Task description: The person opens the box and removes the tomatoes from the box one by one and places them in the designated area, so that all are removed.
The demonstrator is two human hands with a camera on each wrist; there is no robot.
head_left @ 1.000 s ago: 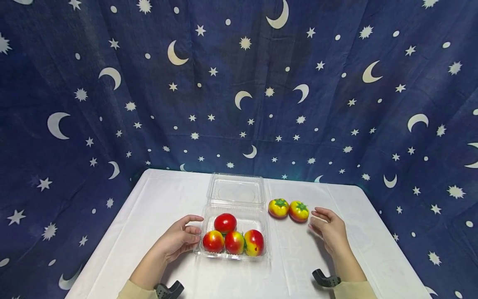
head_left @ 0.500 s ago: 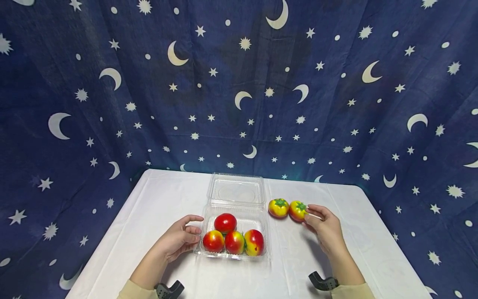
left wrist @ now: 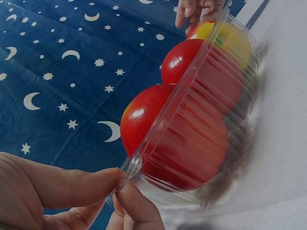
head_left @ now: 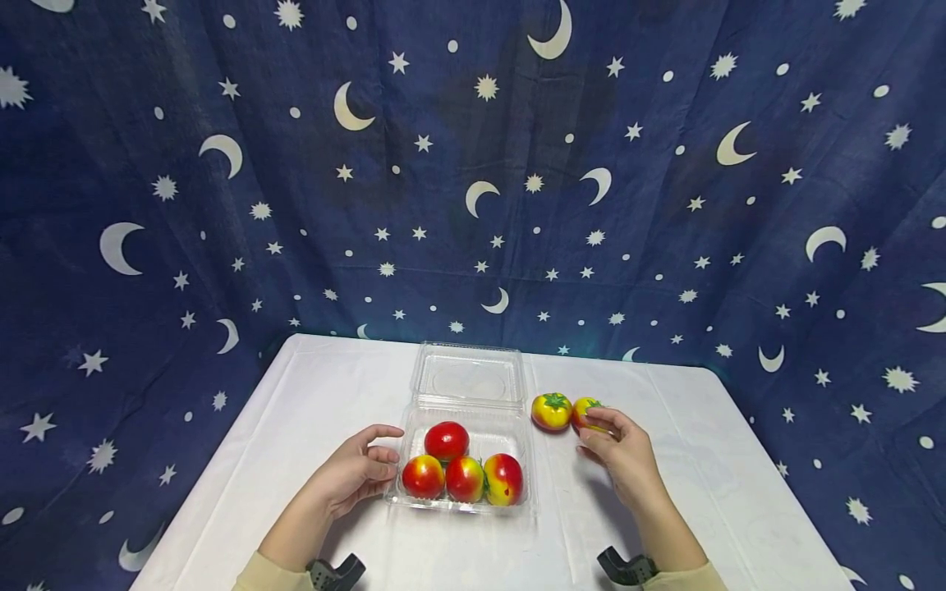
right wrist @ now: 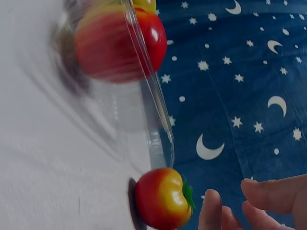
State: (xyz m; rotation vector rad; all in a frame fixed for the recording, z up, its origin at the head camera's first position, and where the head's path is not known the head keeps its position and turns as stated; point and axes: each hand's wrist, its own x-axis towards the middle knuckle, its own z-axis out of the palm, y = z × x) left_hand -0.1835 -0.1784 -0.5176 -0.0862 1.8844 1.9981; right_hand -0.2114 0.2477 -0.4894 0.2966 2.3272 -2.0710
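Head view: right yellow-red fruit (head_left: 580, 410) is on the desk, touching or just beside left yellow-red fruit (head_left: 552, 412), right of open clear box (head_left: 497, 432). Versus half a second ago, right hand (head_left: 623, 456) has been shifted left, part-covering it; fruit unmoved. Right grip: half open, nothing seen held; contact can't be told. Four red fruits (head_left: 446, 442) sit in box. Desk (head_left: 665, 394) is white-covered, backed by blue moon-and-star curtain (head_left: 443, 222). Box rim (left wrist: 175, 100) is pinched by left hand (left wrist: 72, 191), shown clearly only in left wrist view.
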